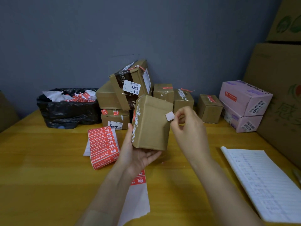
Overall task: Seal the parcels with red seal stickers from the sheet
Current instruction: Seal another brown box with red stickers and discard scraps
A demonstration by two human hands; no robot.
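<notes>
One wide-angle view, worn at head height. It faces forward and down across the table (40,160) toward the wall (146,30). The left hand (136,154) holding a parcel (153,124) and the right hand (190,128) pinching a sticker (169,115) sit close, mid-frame.

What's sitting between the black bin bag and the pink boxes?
Brown parcels, some stacked, along the wall in the head view. In front of them the left hand holds another parcel, the right hand pinching a pale sticker beside it.
</notes>
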